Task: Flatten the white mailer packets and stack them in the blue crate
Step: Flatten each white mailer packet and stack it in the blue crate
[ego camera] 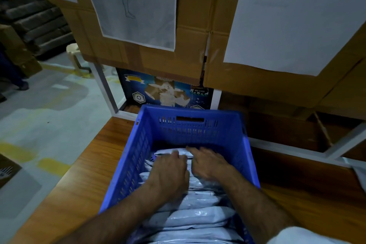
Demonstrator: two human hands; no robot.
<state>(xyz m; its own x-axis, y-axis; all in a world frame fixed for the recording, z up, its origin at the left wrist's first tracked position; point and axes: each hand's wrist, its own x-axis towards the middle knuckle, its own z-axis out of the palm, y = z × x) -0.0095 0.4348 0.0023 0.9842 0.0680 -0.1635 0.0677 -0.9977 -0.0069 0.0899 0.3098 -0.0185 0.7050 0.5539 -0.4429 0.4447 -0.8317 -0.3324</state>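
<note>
A blue plastic crate (138,144) with slotted walls stands on a wooden table. Several white mailer packets (190,218) lie overlapping inside it, from the near end to the far end. Both my hands are down inside the crate, side by side near its far end. My left hand (168,170) lies palm down on the packets with its fingers stretched forward. My right hand (208,162) presses flat on the packets beside it, fingers pointing to the far left. Neither hand is curled round a packet. The packets beneath the hands are hidden.
The wooden table (83,180) drops off to a grey floor (39,121) on the left. Tall cardboard boxes (198,49) with white paper sheets taped on rise right behind the crate. A printed dark-blue box (164,91) sits under them. A white plastic stool (76,53) stands far left.
</note>
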